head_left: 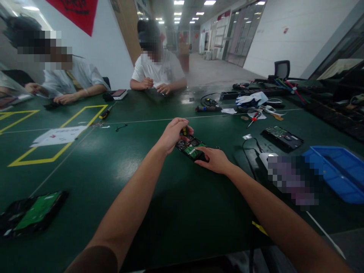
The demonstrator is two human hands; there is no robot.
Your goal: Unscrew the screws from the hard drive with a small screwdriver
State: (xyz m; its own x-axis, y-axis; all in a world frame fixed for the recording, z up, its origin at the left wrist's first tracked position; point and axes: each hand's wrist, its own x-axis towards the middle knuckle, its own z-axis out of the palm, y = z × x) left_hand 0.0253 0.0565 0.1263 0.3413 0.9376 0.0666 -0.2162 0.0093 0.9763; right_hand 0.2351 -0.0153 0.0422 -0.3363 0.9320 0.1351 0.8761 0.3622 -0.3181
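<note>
Fingers of the left hand (174,133) close around a black-and-yellow tool handle (185,131), its lower end hidden from me by the knuckles and the drive's dark casing. Opposite, the right hand (214,158) lays its index finger on the green circuit board, thumb at the near edge, a dark corner between them; whether they pinch it firmly I cannot tell. Between both hands, well out ahead of me at the middle of the green surface (99,182), is the hard drive (192,152), circuit side up, its long axis slanting from far left to near right. Fingers cover both its ends, and I cannot see whether it lies flat or is slightly raised.

To the right sit a second hard drive (283,138), a red-handled screwdriver (256,115) and a blue tray (338,172); pixelation masks a white-ended object (292,178) beside the tray. At lower left, a third drive (36,212) is cut off by my view's edge. Across the surface, two co-workers, one in a white shirt (166,70), sit with heads pixelated.
</note>
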